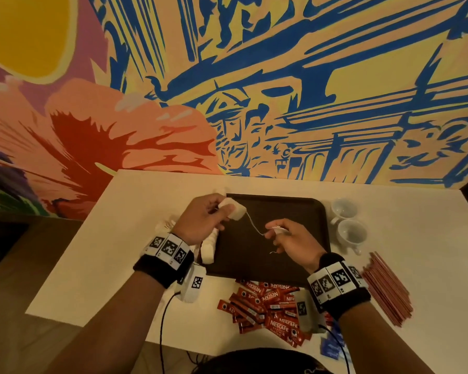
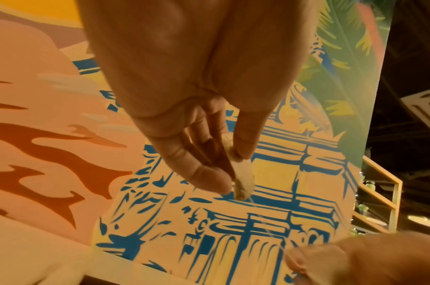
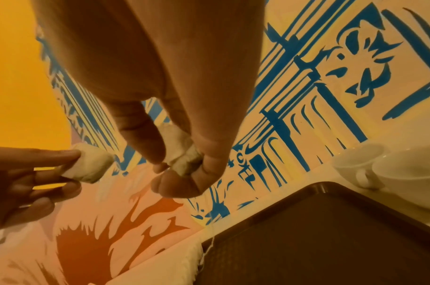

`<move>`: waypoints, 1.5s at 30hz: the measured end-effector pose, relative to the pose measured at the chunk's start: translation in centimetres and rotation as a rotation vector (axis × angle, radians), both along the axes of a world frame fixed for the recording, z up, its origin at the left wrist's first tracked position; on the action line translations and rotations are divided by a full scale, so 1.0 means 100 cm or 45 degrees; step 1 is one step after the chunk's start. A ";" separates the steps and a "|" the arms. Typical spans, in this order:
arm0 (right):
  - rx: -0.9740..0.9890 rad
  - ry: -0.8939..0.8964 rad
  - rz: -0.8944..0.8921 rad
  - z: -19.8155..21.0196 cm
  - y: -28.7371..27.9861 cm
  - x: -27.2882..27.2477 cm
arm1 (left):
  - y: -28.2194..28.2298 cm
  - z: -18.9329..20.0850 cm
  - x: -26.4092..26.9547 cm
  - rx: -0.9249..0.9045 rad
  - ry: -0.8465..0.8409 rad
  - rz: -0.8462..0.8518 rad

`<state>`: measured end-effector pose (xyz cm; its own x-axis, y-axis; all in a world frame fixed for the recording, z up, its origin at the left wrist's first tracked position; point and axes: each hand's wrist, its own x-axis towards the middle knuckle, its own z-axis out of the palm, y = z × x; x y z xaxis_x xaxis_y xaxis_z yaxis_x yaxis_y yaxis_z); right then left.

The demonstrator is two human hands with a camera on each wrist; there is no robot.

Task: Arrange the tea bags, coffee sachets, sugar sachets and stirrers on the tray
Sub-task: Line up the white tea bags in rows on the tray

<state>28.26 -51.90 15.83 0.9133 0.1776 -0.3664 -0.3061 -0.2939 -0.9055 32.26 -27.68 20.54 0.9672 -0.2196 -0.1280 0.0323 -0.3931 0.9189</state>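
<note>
My left hand (image 1: 222, 209) pinches a white tea bag (image 1: 234, 209) above the far left corner of the dark brown tray (image 1: 281, 260). A thin string (image 1: 251, 225) runs from it to my right hand (image 1: 274, 233), which pinches a second small white tea bag (image 3: 182, 154) over the tray's middle. In the left wrist view the left hand (image 2: 231, 169) grips its tea bag (image 2: 244, 181) by the edge. More tea bags (image 1: 208, 248) lie left of the tray. Red coffee sachets (image 1: 265, 300) are heaped in front of it, and pink stirrers (image 1: 387, 290) lie to the right.
Two white cups (image 1: 347, 222) stand right of the tray. Blue sachets (image 1: 331, 346) lie at the table's near edge. A painted wall (image 1: 254, 76) rises behind the white table (image 1: 119, 238).
</note>
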 end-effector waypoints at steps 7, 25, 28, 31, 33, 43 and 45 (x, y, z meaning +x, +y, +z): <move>-0.095 0.061 -0.057 -0.021 0.007 0.021 | 0.042 -0.046 0.100 0.355 -0.082 0.015; -0.018 0.358 -0.254 -0.064 0.050 0.074 | 0.022 -0.176 0.240 0.886 0.032 -0.305; -0.013 0.367 -0.251 -0.071 0.052 0.078 | 0.018 -0.192 0.251 0.984 0.046 -0.409; -0.018 0.383 -0.241 -0.075 0.052 0.081 | 0.016 -0.203 0.260 1.050 0.102 -0.484; -0.003 0.387 -0.240 -0.076 0.052 0.083 | 0.017 -0.209 0.264 1.073 0.122 -0.514; 0.038 0.368 -0.211 -0.083 0.057 0.094 | 0.008 -0.214 0.278 1.112 0.034 -0.497; 0.044 0.361 -0.209 -0.084 0.057 0.094 | 0.006 -0.214 0.279 1.141 0.025 -0.493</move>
<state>37.70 -46.16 7.48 0.7933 0.0529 -0.6065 -0.5881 -0.1906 -0.7860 60.18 -27.05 -0.87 0.8444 -0.3350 -0.4180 -0.2340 -0.9326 0.2746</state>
